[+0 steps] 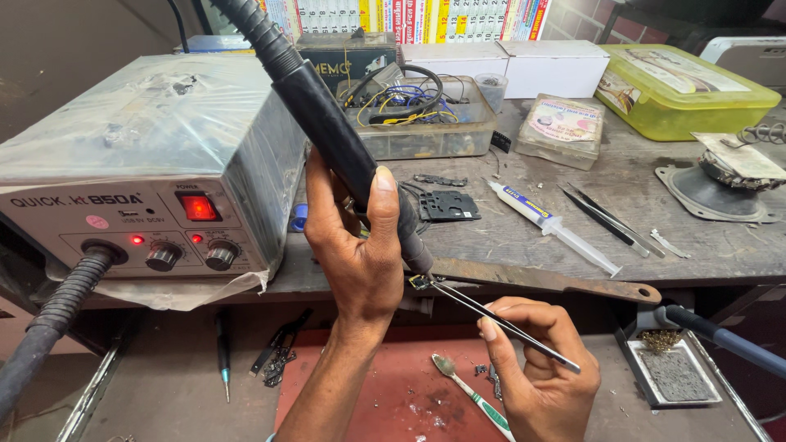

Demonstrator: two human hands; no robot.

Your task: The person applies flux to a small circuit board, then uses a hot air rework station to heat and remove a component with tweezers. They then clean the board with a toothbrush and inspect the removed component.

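Observation:
My left hand (356, 245) grips the black handle of a hot-air wand (327, 123), whose nozzle points down toward a tiny component (420, 281). My right hand (536, 360) holds thin metal tweezers (499, 319) whose tips pinch that small part just under the nozzle. The wand's ribbed hose runs up and out of the top of the view. Both hands hover above a reddish mat (409, 385) in front of the bench edge.
A grey hot-air station (139, 172) with a lit red switch stands at left. A syringe (553, 225), spare tweezers (606, 217), a black bracket (448, 205), a box of wires (417, 115) and a yellow-green lidded box (684, 86) lie on the bench. A toothbrush (471, 393) rests on the mat.

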